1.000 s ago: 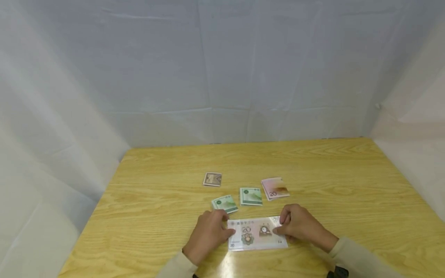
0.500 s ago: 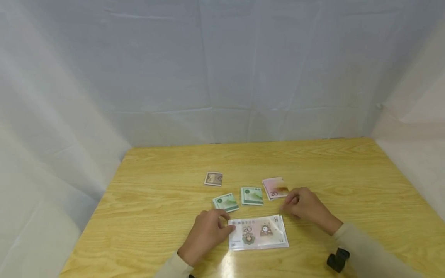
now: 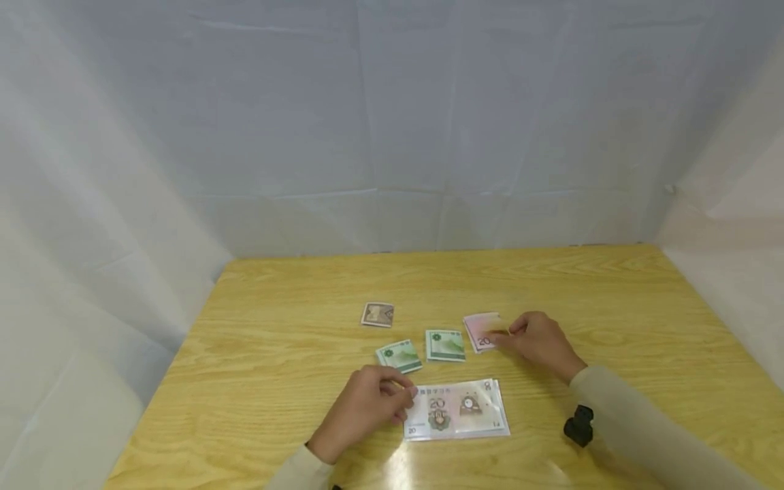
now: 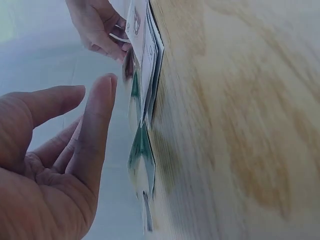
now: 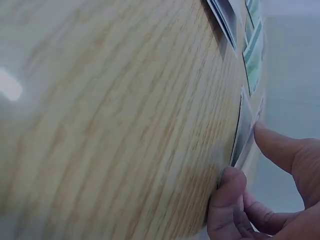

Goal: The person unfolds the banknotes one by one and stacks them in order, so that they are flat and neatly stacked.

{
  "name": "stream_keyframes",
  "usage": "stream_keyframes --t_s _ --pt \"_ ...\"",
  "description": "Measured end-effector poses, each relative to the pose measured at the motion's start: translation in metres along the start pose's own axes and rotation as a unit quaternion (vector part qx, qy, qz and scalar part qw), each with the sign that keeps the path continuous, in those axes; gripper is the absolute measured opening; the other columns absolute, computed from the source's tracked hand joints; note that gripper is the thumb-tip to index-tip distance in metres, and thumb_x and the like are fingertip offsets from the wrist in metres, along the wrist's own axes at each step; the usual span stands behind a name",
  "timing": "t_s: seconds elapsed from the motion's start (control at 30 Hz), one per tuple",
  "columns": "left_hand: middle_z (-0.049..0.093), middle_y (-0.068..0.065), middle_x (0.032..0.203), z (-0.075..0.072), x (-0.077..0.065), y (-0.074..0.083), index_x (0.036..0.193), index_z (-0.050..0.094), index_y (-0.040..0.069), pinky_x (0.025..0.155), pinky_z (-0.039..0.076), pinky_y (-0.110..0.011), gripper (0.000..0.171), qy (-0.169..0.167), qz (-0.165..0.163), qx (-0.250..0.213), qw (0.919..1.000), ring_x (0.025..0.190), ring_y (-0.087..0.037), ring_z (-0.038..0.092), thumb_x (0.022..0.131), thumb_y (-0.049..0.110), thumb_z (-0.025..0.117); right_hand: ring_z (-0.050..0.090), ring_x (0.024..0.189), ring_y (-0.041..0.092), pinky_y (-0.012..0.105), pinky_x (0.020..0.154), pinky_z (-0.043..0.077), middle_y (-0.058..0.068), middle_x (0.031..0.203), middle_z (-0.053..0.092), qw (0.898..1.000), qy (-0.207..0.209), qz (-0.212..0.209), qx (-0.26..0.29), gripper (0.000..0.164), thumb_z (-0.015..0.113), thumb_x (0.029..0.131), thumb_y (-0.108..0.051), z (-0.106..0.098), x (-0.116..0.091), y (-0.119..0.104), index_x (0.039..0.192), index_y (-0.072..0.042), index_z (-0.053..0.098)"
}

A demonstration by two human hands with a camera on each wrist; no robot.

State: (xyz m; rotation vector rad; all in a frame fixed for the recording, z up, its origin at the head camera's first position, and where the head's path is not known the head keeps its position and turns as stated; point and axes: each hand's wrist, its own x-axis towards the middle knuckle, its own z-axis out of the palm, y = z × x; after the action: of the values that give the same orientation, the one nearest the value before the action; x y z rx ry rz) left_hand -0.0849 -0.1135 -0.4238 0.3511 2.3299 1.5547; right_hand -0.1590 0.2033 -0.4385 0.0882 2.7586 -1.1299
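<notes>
In the head view, my right hand [image 3: 542, 344] pinches the right edge of a folded pink 20 play banknote [image 3: 479, 327] lying on the table. The right wrist view has the thumb on its upper face and the index fingertip at its edge. Flat 20 banknotes [image 3: 456, 410], slightly offset in a stack, lie in front of me. Over their left end hovers my left hand [image 3: 364, 408]; its thumb and forefinger [image 4: 100, 120] stand apart with nothing between them in the left wrist view. Two folded green banknotes [image 3: 445, 346] lie just beyond the stack.
A small folded brown banknote [image 3: 377, 314] lies farther back on the wooden table [image 3: 275, 381]. Pale sheeting [image 3: 404, 136] hangs behind the table and along both sides. A black wrist device [image 3: 578, 425] sits by the right sleeve.
My right hand has let go of the flat stack's right end, moved up and away, and taken hold of the folded pink banknote. The left hand has stayed near the stack's left end, its grip loosened.
</notes>
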Motion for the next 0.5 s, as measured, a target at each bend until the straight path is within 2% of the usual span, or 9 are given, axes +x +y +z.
stream_keyframes --t_s 0.23,0.5 --pt "0.073 -0.009 0.08 -0.001 0.0 0.001 0.103 0.073 -0.003 0.059 0.064 -0.031 0.016 -0.018 -0.021 -0.017 0.9995 0.066 -0.023 0.07 0.095 0.011 0.073 0.056 0.08 0.025 0.033 0.064 0.051 0.014 0.094 0.064 1.0 -0.001 -0.009 -0.008 0.046 0.087 0.08 -0.028 0.007 0.002 -0.005 0.101 0.005 0.063" --pt "0.073 -0.01 0.08 -0.002 -0.001 0.004 0.104 0.073 -0.003 0.059 0.064 -0.032 0.016 -0.029 -0.023 -0.02 0.9991 0.067 -0.023 0.071 0.095 0.011 0.072 0.056 0.083 0.026 0.037 0.069 0.052 0.014 0.094 0.062 1.0 -0.003 -0.002 -0.016 0.04 0.083 0.079 -0.017 0.01 0.005 -0.013 0.103 0.007 0.062"
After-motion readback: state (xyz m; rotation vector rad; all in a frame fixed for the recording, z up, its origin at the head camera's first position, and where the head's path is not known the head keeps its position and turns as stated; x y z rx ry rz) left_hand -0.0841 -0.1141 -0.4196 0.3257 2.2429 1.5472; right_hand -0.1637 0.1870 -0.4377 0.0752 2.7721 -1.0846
